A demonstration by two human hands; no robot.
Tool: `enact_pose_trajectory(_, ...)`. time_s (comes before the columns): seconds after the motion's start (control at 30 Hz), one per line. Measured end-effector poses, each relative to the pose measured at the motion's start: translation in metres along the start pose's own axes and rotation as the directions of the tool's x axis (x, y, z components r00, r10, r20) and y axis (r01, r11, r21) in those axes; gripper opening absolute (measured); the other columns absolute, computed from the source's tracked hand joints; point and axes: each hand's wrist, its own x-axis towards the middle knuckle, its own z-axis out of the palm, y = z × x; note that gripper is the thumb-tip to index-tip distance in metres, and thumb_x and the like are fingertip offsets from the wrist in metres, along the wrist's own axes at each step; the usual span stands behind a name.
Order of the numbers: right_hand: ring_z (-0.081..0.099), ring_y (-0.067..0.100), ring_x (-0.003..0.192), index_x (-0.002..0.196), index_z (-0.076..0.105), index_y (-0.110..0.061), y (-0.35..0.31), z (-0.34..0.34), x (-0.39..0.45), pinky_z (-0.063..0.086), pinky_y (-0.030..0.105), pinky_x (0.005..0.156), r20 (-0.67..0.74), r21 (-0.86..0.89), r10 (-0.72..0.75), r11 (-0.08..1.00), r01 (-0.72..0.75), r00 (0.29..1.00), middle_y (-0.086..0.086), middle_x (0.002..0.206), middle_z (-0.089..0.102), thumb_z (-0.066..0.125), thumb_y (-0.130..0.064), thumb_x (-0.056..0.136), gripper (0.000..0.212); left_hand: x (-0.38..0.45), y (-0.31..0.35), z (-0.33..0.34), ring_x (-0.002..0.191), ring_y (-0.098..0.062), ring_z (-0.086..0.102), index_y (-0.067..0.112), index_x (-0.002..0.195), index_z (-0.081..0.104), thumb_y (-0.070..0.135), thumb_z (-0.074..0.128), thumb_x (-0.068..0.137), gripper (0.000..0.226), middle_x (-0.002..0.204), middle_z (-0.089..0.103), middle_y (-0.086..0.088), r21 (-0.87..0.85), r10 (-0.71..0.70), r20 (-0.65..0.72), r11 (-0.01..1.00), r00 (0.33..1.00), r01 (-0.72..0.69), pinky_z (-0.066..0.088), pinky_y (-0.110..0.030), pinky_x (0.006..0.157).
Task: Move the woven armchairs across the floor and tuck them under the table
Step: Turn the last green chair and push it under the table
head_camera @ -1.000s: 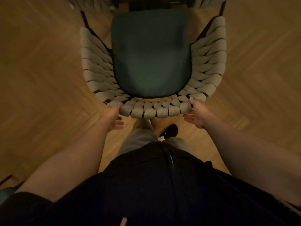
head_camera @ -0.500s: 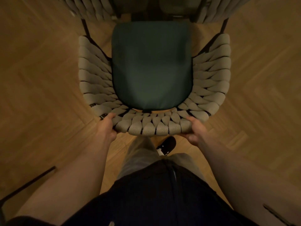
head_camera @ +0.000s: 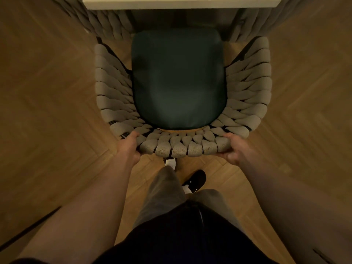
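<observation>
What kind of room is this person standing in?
Probably a dining or meeting room, though little of it shows. A pale table stands ahead with woven armchairs tucked at its sides, another woven armchair with a dark green cushion faces it, and the floor is herringbone wood parquet.

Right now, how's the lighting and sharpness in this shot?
Head view: dim, warm light; the white table edge is brightest. Wide-angle bend curves the parquet floor. The woven armchair and both hands look fairly sharp; the dark green seat cushion is soft and shadowed.
</observation>
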Motion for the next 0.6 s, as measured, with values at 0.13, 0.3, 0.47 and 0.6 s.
enact_pose_trajectory(0.13,0.063,0.031,0.112,0.138,0.049,-0.016,0.006,-0.002,0.001,0.058,0.056,0.085,-0.13,-0.084,-0.083,0.994,0.072,0.988,0.011,0.128,0.062,0.067,-0.029,0.096,0.048,-0.006,-0.003,-0.005,0.106,-0.031,0.07,0.012,0.132,0.056,0.023,0.071,0.094,0.042,0.121,0.069,-0.012,0.017,0.021,0.075,1.0,0.997,-0.022,0.058,-0.054,0.09)
enact_pose_trajectory(0.3,0.062,0.024,0.108,0.154,0.025,-0.027,0.001,-0.018,-0.003,0.058,0.051,0.085,-0.239,-0.106,-0.291,0.956,0.273,0.926,0.002,0.131,0.057,0.076,-0.024,0.089,0.082,-0.018,-0.001,-0.011,0.109,-0.025,0.065,0.031,0.145,0.043,0.022,0.067,0.098,0.054,0.127,0.063,0.0,0.035,0.145,0.072,0.988,0.987,-0.148,0.056,-0.06,0.086)
enact_pose_trajectory(0.47,0.068,0.025,0.099,0.134,0.05,-0.016,-0.004,-0.015,-0.008,0.061,0.041,0.061,-0.144,-0.238,-0.379,0.91,0.34,0.914,0.006,0.118,0.066,0.065,-0.002,0.094,0.045,-0.027,0.002,-0.01,0.109,-0.026,0.06,0.035,0.144,0.042,0.003,0.058,0.1,0.056,0.128,0.057,0.001,-0.038,0.169,0.084,0.985,0.982,-0.166,0.052,-0.068,0.088)
enact_pose_trajectory(0.6,0.067,0.024,0.096,0.134,0.05,-0.017,0.005,-0.024,-0.004,0.062,0.045,0.065,-0.169,-0.198,-0.366,0.922,0.333,0.915,0.005,0.116,0.065,0.064,-0.002,0.095,0.044,-0.029,0.0,-0.009,0.11,-0.026,0.061,0.032,0.142,0.044,0.002,0.057,0.1,0.054,0.127,0.058,0.001,-0.038,0.172,0.106,0.985,0.979,-0.169,0.055,-0.064,0.081)
